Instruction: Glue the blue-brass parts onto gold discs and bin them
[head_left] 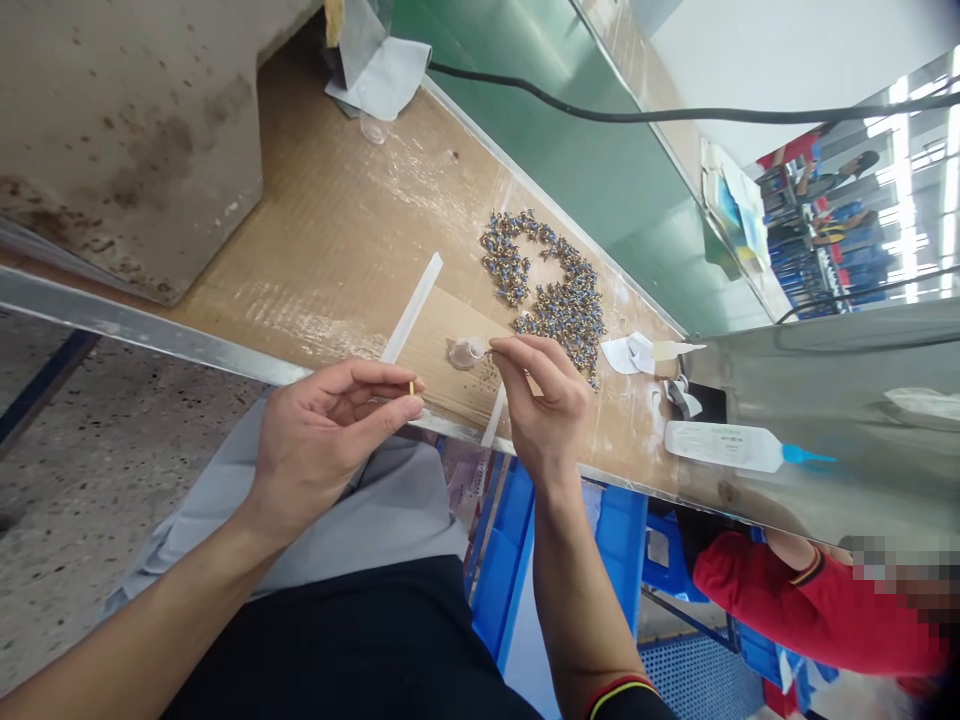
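Between the thumb and fingertips of my left hand (322, 430) is a small brass-coloured pin (411, 388), held near the bench's front edge. My right hand (547, 405) is closed in a pinch beside a small clear round dish (460, 354). What its fingertips hold, if anything, is too small to make out. The dish lies on a taped-down piece of cardboard (431, 325), with tiny specks scattered by it. Beyond my right hand spreads a heap of small brass and blue metal parts (566, 315).
White glue bottles lie at the right, one with a blue nozzle (724, 445) and one with a pale tip (675, 350). A stained metal housing (142, 130) stands at left. A black cable (540, 98) crosses above. A person in red (810, 605) sits at right; blue bins (622, 540) are below.
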